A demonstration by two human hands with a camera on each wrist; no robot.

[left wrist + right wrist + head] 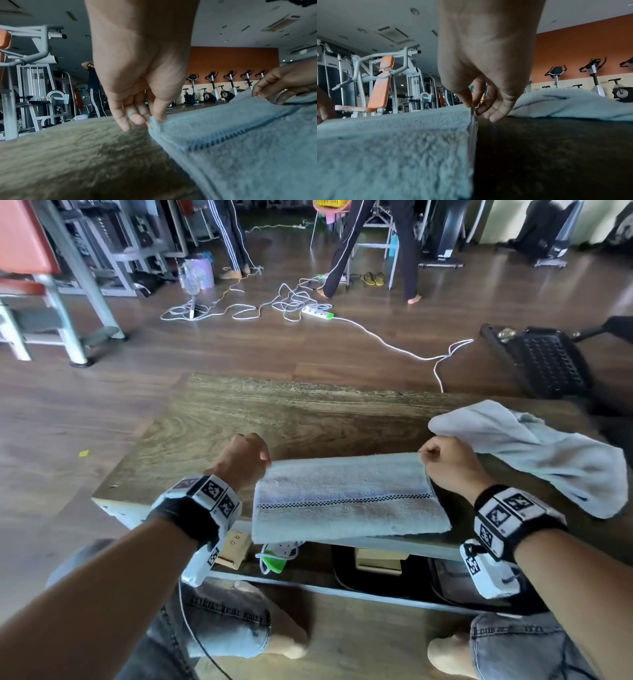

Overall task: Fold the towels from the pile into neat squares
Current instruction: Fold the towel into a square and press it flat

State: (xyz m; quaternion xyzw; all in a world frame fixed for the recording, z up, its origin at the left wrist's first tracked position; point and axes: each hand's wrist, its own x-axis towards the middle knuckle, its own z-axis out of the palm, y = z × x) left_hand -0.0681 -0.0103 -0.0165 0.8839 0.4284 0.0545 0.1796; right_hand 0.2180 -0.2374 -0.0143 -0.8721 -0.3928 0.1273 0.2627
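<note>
Two denim-clad knees [233, 621] are seen nearest, under the wooden table [274, 412]. On its near edge a folded towel [346, 501] is pinched at its far corners by the left hand [245, 458] and right hand [448, 462]. A crumpled towel [534, 453] lies just right.

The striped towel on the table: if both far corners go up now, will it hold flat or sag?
Likely sag: the striped towel is soft terry, pinched by the left hand and right hand. Its near edge overhangs the table, so it may slide.
</note>
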